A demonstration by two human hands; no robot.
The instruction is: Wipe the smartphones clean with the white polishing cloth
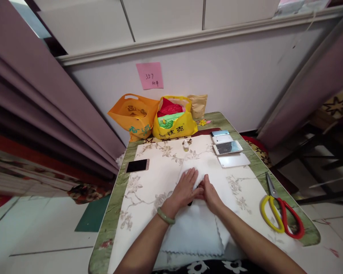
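A white cloth (194,232) with zigzag edges is spread and partly folded in front of me. My left hand (184,189) lies flat on its folded upper part, fingers stretched forward, a green bangle (165,217) round the wrist. Close beside it, my right hand (210,193) curls its fingers round a fold of the cloth, with the thumb side up. A small dark edge (190,203) shows below the left palm; what it belongs to is hidden by the hands and cloth.
A phone (137,166) lies at left; several phones (228,147) lie at right. Red-and-yellow-handled scissors (280,213) rest at the right edge. Behind stand a small bottle (185,145), an orange bag (137,118), a yellow bag (178,129) with fabric, and a brown pouch (198,105).
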